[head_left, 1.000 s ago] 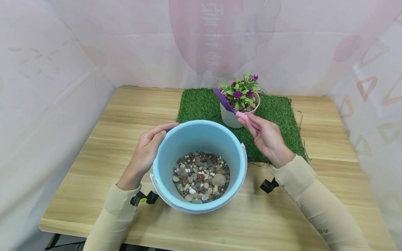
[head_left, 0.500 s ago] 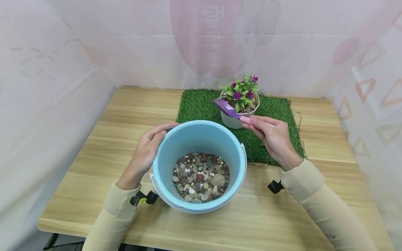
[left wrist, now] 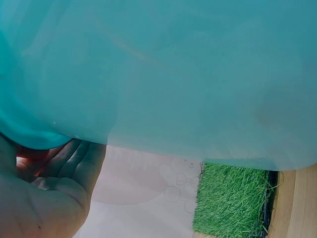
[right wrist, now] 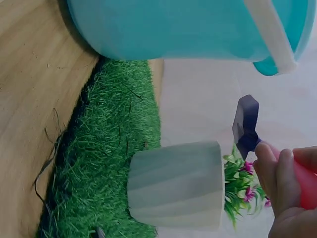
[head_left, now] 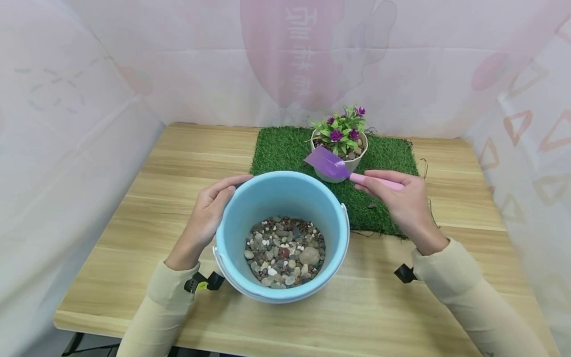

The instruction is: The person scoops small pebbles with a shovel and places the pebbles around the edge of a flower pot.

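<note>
My left hand [head_left: 202,215] rests against the left outer side of a light blue bucket [head_left: 287,181], its fingers and thumb at the rim. Inside the bucket lie mixed pebbles [head_left: 285,253] with a large tan stone [head_left: 309,256] among them. My right hand [head_left: 408,203] grips the pink handle of a small purple trowel [head_left: 327,162]. The trowel is held in front of a white flowerpot [right wrist: 176,186], its blade pointing left with nothing visible on it. In the pot grows a plant with purple flowers [head_left: 343,131], with brown stones around it.
The flowerpot stands on a green artificial grass mat [head_left: 285,146] at the back of the wooden table [head_left: 147,213]. A white handle [right wrist: 272,34] hangs on the bucket. Printed cloth walls [head_left: 196,64] enclose the table behind and at both sides.
My right hand has moved right and toward me with the trowel. The blade has dropped from beside the plant to in front of the pot and turned flatter. My left hand and the bucket stay still.
</note>
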Demonstrator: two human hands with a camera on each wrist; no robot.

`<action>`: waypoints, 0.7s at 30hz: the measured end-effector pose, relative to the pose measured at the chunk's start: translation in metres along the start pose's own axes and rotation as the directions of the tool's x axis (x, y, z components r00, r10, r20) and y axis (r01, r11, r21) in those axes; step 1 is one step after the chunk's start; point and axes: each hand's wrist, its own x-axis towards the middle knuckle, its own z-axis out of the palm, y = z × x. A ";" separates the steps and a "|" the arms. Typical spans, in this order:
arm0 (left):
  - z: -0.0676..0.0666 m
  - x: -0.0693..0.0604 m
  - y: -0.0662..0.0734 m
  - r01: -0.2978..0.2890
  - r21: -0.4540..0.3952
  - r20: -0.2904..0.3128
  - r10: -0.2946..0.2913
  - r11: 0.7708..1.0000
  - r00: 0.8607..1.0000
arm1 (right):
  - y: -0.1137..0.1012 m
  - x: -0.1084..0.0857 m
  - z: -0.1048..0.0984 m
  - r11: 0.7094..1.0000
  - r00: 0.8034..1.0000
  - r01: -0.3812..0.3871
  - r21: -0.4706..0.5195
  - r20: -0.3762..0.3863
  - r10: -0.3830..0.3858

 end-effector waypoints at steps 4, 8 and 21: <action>0.000 0.001 0.000 -0.003 0.005 0.002 0.003 1.000 1.000 | -0.005 -0.011 -0.008 0.997 0.999 0.007 -0.076 -0.034 -0.009; 0.000 0.001 0.000 -0.006 0.008 -0.001 0.006 1.000 1.000 | -0.011 -0.023 -0.018 0.995 0.996 -0.015 -0.100 -0.089 0.006; -0.001 0.001 0.000 -0.018 0.035 0.011 0.018 0.999 1.000 | -0.015 -0.051 -0.052 0.989 0.966 0.099 0.111 -0.249 -0.069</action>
